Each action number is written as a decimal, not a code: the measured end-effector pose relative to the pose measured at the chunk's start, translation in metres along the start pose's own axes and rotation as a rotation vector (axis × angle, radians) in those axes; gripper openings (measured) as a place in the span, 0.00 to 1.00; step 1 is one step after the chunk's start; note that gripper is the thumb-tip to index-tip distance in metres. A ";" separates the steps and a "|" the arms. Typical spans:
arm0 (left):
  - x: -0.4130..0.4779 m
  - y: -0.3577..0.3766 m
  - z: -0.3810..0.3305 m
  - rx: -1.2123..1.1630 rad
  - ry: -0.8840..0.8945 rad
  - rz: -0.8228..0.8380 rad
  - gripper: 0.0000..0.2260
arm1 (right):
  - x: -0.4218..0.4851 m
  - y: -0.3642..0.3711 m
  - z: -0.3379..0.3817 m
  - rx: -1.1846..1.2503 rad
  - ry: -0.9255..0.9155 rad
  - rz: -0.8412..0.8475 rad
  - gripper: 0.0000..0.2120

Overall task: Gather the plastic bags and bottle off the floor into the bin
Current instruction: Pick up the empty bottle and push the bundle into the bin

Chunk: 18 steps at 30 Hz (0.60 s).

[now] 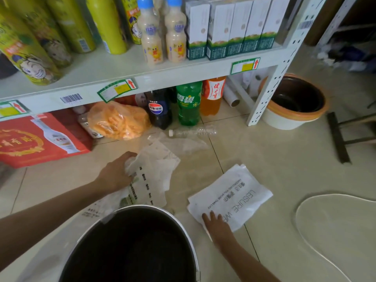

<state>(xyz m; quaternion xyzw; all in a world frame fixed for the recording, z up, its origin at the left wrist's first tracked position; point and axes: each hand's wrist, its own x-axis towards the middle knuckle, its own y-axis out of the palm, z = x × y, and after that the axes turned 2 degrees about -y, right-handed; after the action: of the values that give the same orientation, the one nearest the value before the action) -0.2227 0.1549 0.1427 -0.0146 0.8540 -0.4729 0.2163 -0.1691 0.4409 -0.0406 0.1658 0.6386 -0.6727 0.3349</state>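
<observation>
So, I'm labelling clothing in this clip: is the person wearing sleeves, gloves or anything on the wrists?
No. Both forearms are bare as far as the frame shows, with no sleeves. The left hand and right hand have no gloves, watch, bracelet or rings visible.

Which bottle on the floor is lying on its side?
The clear empty bottle, in front of the upright green bottle and the dark cola bottle.
</observation>
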 end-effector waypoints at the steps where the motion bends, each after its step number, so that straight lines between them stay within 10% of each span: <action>1: 0.000 0.001 -0.001 0.007 -0.003 -0.002 0.23 | -0.002 -0.009 -0.005 0.050 -0.031 -0.004 0.37; 3: -0.001 0.001 -0.003 0.008 -0.003 -0.003 0.23 | -0.002 -0.042 0.000 0.235 -0.062 -0.195 0.18; 8: 0.001 -0.006 0.000 0.015 -0.034 0.041 0.25 | -0.005 -0.141 0.049 0.843 -0.177 -0.273 0.17; 18: 0.009 -0.038 0.029 -0.498 -0.181 0.028 0.21 | -0.007 -0.184 0.194 1.244 -0.544 0.366 0.19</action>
<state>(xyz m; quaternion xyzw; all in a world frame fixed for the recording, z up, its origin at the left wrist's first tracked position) -0.2265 0.1091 0.1572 -0.0976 0.9214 -0.2421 0.2879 -0.2464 0.2469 0.1268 0.2572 -0.0091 -0.8637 0.4334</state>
